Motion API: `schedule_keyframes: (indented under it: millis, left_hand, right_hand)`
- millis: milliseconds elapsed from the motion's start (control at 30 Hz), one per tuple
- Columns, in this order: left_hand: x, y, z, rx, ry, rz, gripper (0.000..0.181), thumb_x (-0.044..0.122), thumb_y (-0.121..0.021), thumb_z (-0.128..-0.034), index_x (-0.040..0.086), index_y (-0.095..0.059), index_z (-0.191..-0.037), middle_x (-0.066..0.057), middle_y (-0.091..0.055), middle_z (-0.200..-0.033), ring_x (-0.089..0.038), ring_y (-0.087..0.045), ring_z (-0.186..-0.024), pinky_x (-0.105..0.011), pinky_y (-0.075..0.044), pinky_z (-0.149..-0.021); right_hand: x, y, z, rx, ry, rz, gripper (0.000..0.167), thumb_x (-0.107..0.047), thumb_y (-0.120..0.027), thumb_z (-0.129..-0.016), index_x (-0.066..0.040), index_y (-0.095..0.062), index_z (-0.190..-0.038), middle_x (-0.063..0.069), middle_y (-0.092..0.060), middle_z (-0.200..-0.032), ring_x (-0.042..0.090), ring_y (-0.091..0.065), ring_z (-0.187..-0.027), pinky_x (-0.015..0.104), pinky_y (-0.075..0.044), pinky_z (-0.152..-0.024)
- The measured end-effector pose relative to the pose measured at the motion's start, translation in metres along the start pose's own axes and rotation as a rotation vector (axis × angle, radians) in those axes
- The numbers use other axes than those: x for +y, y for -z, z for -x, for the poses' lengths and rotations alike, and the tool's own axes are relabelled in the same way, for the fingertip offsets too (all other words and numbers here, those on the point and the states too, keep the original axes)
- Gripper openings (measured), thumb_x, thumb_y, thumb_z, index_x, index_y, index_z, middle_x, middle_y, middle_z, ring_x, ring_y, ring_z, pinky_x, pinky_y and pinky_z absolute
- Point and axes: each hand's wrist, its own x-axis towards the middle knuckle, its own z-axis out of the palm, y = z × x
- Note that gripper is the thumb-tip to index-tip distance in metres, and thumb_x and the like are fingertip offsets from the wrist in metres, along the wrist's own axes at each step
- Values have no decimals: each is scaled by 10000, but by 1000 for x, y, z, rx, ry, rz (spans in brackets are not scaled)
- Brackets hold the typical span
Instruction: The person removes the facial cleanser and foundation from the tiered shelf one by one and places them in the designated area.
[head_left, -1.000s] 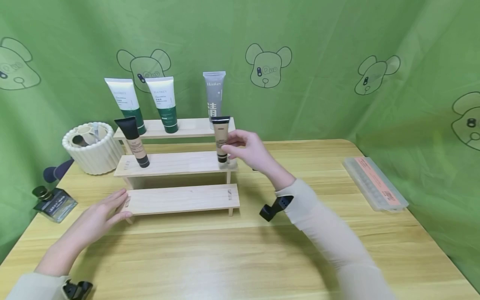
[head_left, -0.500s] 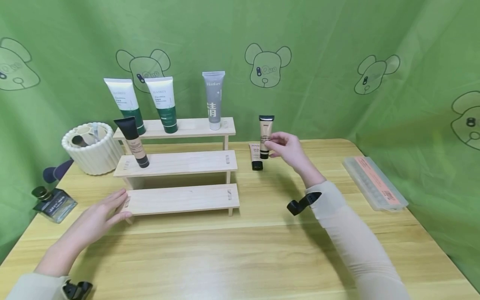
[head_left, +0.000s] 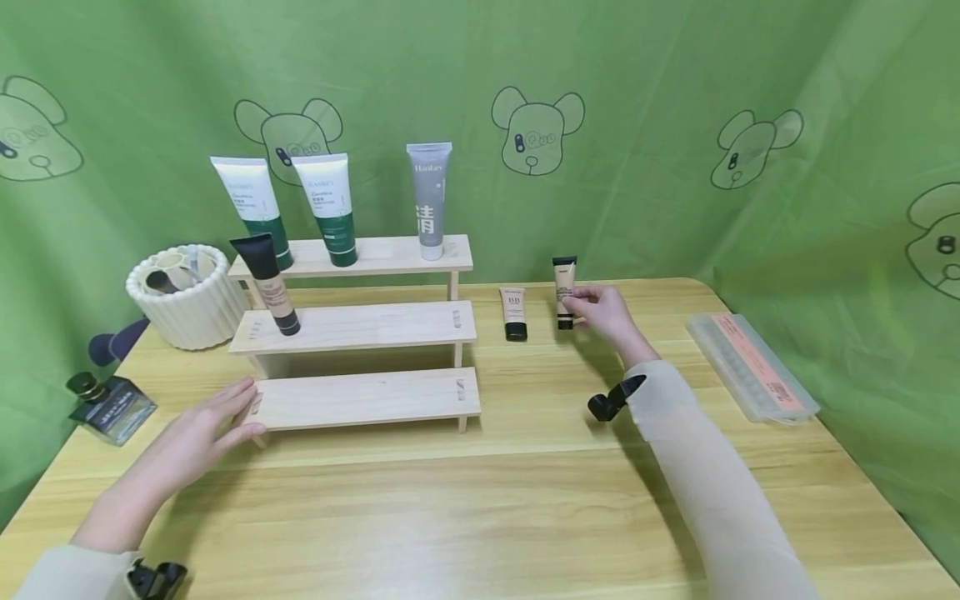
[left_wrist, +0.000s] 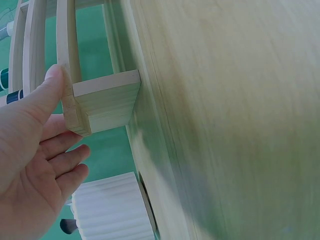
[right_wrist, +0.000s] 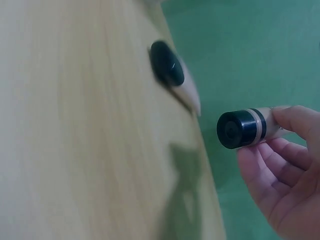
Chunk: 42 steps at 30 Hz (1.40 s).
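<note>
My right hand [head_left: 606, 315] pinches a small beige foundation tube [head_left: 565, 292] with black ends, upright near the table's back edge. In the right wrist view its black cap [right_wrist: 232, 131] sticks out past the fingers, above the table. A BB cream tube [head_left: 514, 314] with a black cap lies just left of it. My left hand [head_left: 191, 437] grips the left end of the lowest step of the wooden tiered stand [head_left: 367, 398]; in the left wrist view the thumb [left_wrist: 50, 82] touches the plank. One beige tube with a black top [head_left: 272, 283] stands on the middle step.
On the top step stand two white-and-green tubes [head_left: 327, 208] and a grey tube [head_left: 431, 200]. A ribbed white brush holder [head_left: 191, 304] and a perfume bottle [head_left: 112, 410] are at left. A clear flat case [head_left: 752, 367] lies right. A green curtain [head_left: 637, 208] hangs behind.
My right hand has carried the foundation tube from the middle step's right end rightward, past the BB cream tube, then lower. The left hand stays in place.
</note>
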Motion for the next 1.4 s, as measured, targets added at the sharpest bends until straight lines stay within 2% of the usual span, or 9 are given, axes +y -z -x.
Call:
schedule_keyframes:
  millis: [233, 500, 800, 1233, 1267, 1400]
  left_hand:
    - [0, 0, -1, -7, 2, -2, 596, 278, -635, -867, -130, -456, -1262, -314, -374, -1335, -495, -379, -1175, -617, -319, -936]
    - [0, 1, -3, -17, 7, -3, 597, 280, -627, -873, -128, -447, -1270, -311, -365, -1344, -493, -371, -1183, -614, -310, -947]
    - [2, 2, -3, -30, 18, 0, 604, 285, -624, -875, -131, -441, -1273, -314, -358, -1346, -497, -364, -1185, -616, -304, -952]
    - [1, 2, -2, -31, 14, -13, 606, 292, -625, -873, -126, -445, -1273, -309, -364, -1345, -494, -371, -1182, -614, -309, -950]
    - [1, 2, -2, -29, 13, -13, 607, 291, -628, -870, -126, -447, -1271, -309, -366, -1343, -494, -372, -1180, -614, -310, -949]
    - [0, 1, -1, -24, 12, -11, 613, 291, -635, -864, -128, -447, -1270, -310, -368, -1341, -495, -374, -1179, -615, -312, -947]
  right_hand:
    - [21, 4, -14, 7, -97, 42, 404, -185, -582, -914, 107, -517, -1186, 239, -556, -1088, 174, -572, -778, 273, -550, -703]
    - [33, 2, -26, -10, -189, 99, 425, -211, -591, -903, 119, -529, -1163, 232, -572, -1072, 167, -598, -759, 268, -554, -674]
    - [38, -1, -33, -11, -217, 143, 377, -222, -596, -897, 103, -579, -1088, 143, -583, -926, 133, -572, -678, 267, -558, -610]
    - [37, -1, -31, 23, -246, 71, 386, -190, -572, -920, 111, -541, -1159, 170, -576, -951, 160, -587, -702, 265, -561, -615]
    - [36, -2, -31, 43, -251, 62, 366, -181, -584, -911, 104, -555, -1139, 164, -587, -926, 160, -594, -687, 264, -562, -599]
    - [39, -2, -34, 47, -254, 48, 393, -180, -589, -907, 106, -541, -1172, 202, -595, -972, 166, -608, -703, 260, -561, -599]
